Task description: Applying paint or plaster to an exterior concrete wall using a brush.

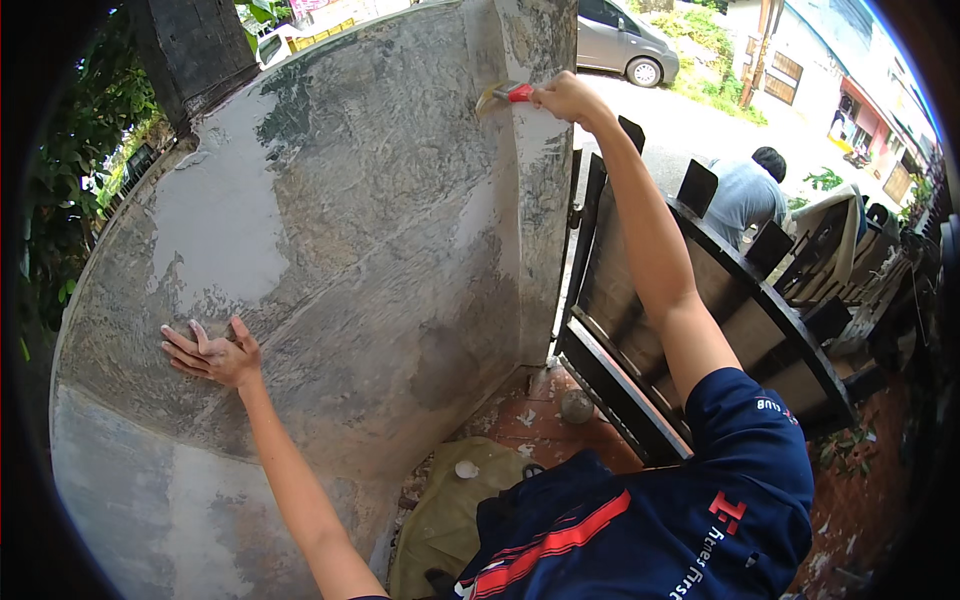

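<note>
My right hand is closed around the red handle of a flat paintbrush, high on the right part of a rough cement wall. Its pale bristles meet the wall surface close to the corner pillar. Lower on the left, my left hand holds nothing. Its fingers are spread at the wall, and whitish residue marks them; whether the palm presses on the wall cannot be told. Above that hand is a smooth light-grey patch of coating or filler.
A black-framed metal gate with upright plates stands at my right. Beyond it a person in a grey shirt bends down. A silver car is on the street. Olive cloth covers floor below; a dark post rises behind the wall.
</note>
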The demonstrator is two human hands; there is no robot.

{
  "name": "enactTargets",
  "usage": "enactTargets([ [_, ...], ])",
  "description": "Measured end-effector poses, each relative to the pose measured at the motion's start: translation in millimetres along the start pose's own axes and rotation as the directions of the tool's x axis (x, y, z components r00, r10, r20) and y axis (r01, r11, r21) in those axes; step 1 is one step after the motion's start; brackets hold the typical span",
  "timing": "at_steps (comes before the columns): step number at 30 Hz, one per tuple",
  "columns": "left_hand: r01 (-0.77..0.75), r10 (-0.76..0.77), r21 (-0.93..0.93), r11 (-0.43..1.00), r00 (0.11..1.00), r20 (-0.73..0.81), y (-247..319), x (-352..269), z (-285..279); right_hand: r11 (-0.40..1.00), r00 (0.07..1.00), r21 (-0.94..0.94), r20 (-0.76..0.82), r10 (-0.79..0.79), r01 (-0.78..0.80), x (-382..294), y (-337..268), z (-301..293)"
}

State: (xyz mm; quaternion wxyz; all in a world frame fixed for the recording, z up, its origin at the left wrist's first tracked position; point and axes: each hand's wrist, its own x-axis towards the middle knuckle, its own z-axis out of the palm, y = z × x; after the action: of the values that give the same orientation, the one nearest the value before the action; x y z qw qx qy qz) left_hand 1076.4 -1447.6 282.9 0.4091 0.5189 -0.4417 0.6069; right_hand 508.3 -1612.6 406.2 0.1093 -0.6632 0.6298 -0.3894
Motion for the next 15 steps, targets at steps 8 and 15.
enactTargets([
  [8,0.015,-0.016,0.035,0.999,0.999,0.033,-12.0,-0.7,-8.7,0.977,0.912,0.042,-0.369,-0.178,0.207,-0.9,-50.1,-36.9],
  [15,0.041,-0.038,-0.065,0.997,0.998,0.05,-5.6,-2.3,-5.6,0.964,0.916,-0.088,-0.298,-0.268,0.253,15.8,-28.7,-6.1],
])
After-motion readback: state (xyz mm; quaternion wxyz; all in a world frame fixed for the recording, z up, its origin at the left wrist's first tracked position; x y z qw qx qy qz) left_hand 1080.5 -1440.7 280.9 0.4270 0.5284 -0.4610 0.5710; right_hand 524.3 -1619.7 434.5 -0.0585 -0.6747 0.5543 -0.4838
